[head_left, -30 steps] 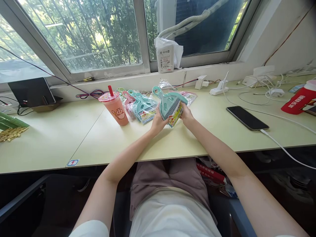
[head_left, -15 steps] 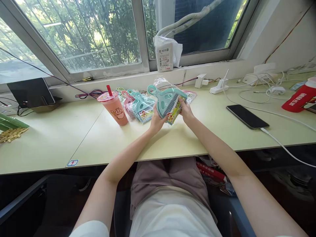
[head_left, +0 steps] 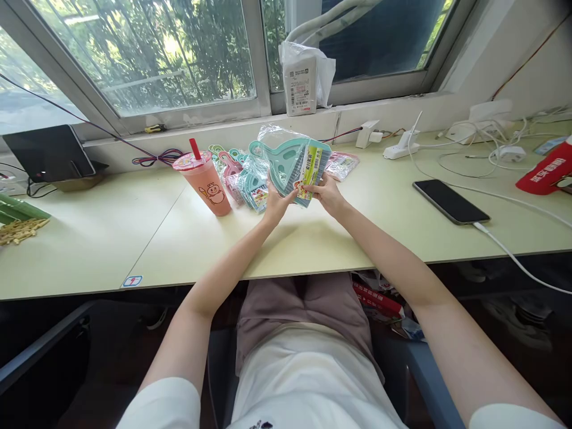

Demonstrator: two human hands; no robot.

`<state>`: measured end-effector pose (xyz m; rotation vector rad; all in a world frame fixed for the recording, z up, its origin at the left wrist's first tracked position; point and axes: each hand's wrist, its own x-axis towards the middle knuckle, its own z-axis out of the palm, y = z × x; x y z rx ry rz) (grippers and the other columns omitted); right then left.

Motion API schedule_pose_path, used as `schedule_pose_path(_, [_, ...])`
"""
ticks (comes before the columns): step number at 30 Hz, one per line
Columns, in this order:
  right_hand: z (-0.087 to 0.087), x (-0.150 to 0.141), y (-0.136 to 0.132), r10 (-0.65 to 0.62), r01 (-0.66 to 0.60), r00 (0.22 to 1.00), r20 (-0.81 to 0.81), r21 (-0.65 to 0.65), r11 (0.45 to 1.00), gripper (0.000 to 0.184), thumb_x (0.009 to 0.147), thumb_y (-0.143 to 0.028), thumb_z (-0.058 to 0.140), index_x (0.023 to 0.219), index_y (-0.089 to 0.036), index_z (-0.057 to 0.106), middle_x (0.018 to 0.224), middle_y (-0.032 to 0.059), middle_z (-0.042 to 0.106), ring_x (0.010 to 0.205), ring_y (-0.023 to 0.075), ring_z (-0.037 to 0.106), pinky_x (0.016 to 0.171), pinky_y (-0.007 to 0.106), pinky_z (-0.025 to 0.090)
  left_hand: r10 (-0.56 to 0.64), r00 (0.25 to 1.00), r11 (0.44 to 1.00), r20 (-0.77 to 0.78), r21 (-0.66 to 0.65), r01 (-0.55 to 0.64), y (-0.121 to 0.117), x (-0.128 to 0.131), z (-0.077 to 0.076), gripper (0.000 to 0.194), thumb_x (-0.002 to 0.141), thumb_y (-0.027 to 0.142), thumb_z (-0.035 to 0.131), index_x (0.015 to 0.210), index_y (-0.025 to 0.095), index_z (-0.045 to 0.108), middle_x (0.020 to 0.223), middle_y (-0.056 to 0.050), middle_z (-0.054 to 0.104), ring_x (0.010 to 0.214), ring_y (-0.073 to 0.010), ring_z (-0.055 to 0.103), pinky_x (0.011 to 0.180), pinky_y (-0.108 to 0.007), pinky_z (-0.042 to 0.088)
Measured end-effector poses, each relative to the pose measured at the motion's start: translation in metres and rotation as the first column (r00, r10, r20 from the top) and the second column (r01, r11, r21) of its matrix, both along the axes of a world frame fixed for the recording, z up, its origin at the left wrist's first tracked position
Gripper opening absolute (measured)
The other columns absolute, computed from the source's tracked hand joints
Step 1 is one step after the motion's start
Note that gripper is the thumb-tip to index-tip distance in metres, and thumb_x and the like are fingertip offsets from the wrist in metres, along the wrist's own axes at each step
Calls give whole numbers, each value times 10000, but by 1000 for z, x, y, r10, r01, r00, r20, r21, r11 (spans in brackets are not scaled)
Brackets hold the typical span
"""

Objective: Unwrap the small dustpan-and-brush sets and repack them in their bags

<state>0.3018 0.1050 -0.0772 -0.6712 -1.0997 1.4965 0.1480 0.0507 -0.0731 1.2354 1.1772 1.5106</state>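
Above the middle of the table I hold a teal mini dustpan-and-brush set (head_left: 285, 159) in a clear plastic wrapper with a yellow-green label. My left hand (head_left: 277, 201) grips its lower left side, thumb on the front. At the lower right edge, my right hand (head_left: 327, 192) closes on it, with the thumb near the label. The fingers behind the set are hidden. Just left of it lie several more wrapped sets, among them a teal one (head_left: 252, 189) and a pink one (head_left: 231, 171). A pink wrapped packet (head_left: 343, 164) lies behind my right hand.
A pink tumbler (head_left: 210, 192) with a red straw stands left of the wrapped sets. To the right are a phone (head_left: 450, 201) on a white cable, a power strip (head_left: 401, 145) and a red object (head_left: 545, 170). A tablet (head_left: 44, 154) leans at the far left.
The dustpan set has turned in my hands, so its label stands more upright, and it has shifted slightly left. My right hand has moved lower on its edge. The view has tilted a little.
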Motion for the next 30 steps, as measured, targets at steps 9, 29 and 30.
schedule_pose_path(9, [-11, -3, 7, -88, 87, 996, 19, 44, 995, 603, 554, -267, 961, 1001, -282, 557, 1011, -12, 760, 1020, 250, 740, 918, 452, 653, -7, 994, 995, -111, 97, 18, -4, 10, -4, 1192, 731, 512, 861, 1629, 306, 105, 1572, -143, 476, 1274, -331, 621, 977, -449, 597])
schedule_pose_path(29, [-22, -7, 9, -138, 139, 990, -21, 85, 987, 664, 526, -276, 911, 1069, -291, 530, 1049, 13, 733, 1073, 267, 715, 915, 457, 644, 486, 263, 874, -833, 462, -151, -3, -1, 3, 207, 988, 394, 574, 1087, 223, 636, 1083, -114, 681, 1098, -316, 584, 991, -434, 414])
schedule_pose_path(30, [-22, -7, 9, -135, 137, 990, -30, 77, 988, 649, 532, -263, 900, 1063, -287, 528, 1044, 14, 732, 1074, 266, 716, 916, 455, 645, 479, 261, 878, -838, 454, -154, -3, -2, 5, 204, 985, 378, 589, 1106, 219, 631, 1094, -114, 677, 1099, -313, 586, 976, -425, 427])
